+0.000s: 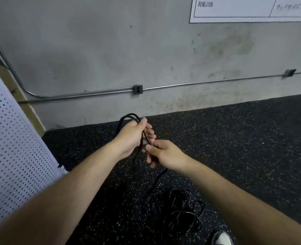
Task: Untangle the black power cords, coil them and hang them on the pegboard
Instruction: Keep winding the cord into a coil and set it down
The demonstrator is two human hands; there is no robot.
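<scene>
We are gripping thin black cord loops (128, 117) in our left hand (132, 137), our right hand (163, 152) pinching the trailing strand.

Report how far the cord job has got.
Done: a few loops of one black cord are gathered in the left hand. In hand: the right hand pinches a further stretch of it, apparently to feed it in. Left: a tangled pile lies on the floor, and the visible part of the pegboard holds no cord.

Fingers (150, 162) of the right hand (165, 152) are blurred; what looks like a shoe (222, 238) is cut off below.
</scene>
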